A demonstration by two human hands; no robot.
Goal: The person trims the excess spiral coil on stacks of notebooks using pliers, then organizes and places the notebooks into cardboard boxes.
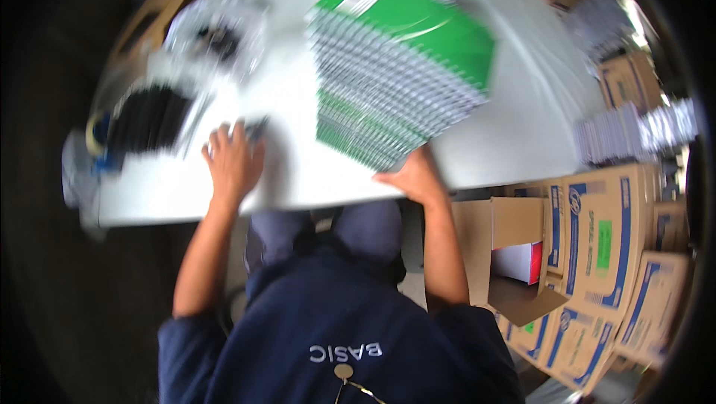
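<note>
Head view is pretty blurry, so the stuff at the table's (186, 195) far left is just dark shapes under clear plastic. Right hand (414, 176) sits at the near edge under a tall stack of green spiral notebooks (395, 68), fingers hidden beneath it, so can't tell how tight the grip is. Left hand (233, 159) lies flat and spread on the table, well apart from the stack. Stack leans up and away to the right, spirals facing left. Cardboard boxes (604, 247) are piled on the right
</note>
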